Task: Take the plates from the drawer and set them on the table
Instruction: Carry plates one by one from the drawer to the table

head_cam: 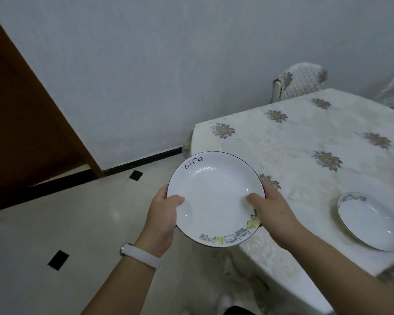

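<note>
- Two hands are holding one plate [215, 198] level, above the floor and just off the near corner of the table [305, 160].
- Left hand [163, 220] is gripping the left rim, thumb lying on the upper face and fingers hidden underneath; a pale band [140, 255] is sitting on that wrist.
- Right hand [272, 214] is gripping the right rim the same way, thumb on top, partly covering the cartoon border.
- Plate is round, so no long axis is governing the placement; the word "life" is pointing away from the person.
- Table is lying ahead and to the right of the held plate; the right hand is the nearer one to it, already overlapping the cloth edge in this view.
- Second plate [371, 220] is already resting on the cloth near the right-hand edge, well apart from the held one.
- Judgement: the coming move is calling for a forward, rightward carry onto bare cloth, keeping clear of the resting plate.
- Covered chair [301, 81] is standing at the far side against the wall.
- Drawer is not showing here.
</note>
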The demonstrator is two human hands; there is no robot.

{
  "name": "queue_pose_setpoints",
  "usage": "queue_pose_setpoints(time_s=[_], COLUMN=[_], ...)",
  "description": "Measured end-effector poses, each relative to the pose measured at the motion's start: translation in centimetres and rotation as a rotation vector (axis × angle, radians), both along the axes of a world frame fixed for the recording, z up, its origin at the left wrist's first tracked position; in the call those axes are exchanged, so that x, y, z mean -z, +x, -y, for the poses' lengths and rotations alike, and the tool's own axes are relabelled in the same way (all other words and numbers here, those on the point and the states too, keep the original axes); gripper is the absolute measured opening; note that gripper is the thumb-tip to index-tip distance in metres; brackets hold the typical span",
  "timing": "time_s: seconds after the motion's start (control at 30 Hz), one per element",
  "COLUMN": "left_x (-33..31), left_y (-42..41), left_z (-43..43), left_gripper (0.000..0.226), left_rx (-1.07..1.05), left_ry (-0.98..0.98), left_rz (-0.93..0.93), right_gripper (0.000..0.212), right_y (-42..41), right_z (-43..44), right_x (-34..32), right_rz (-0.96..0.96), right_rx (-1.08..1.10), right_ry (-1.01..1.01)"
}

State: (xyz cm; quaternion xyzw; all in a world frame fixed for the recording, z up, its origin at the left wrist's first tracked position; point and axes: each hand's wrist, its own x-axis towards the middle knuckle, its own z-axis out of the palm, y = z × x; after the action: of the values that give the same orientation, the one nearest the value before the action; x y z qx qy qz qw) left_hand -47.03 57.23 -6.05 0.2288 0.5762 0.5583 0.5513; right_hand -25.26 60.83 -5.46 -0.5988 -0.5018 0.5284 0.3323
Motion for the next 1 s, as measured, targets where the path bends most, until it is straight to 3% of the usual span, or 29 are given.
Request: queue_pose_setpoints(time_s=[0.3, 0.5, 1.0], left_x=[3.1, 4.2, 6.4], left_y=[4.7, 8.1, 15.4], left_z=[-9.4, -15.2, -22.4], left_gripper=[0.025, 0.026, 0.016], left_rx=[0.170, 0.320, 0.651], left_ry=[-0.118, -0.097, -0.115], left_rz=[-0.060, -0.145, -0.297], right_gripper=[0.044, 0.026, 0.021], right_y=[4.3, 7.7, 13.5], right_z=[-4.6, -8.4, -9.3], right_x=[3.5, 4.4, 6.9], right_rz=[0.022, -0.007, 0.012], right_rx=[0.242, 0.381, 0.612], right_ry=[-0.061, -0.094, -0.131])
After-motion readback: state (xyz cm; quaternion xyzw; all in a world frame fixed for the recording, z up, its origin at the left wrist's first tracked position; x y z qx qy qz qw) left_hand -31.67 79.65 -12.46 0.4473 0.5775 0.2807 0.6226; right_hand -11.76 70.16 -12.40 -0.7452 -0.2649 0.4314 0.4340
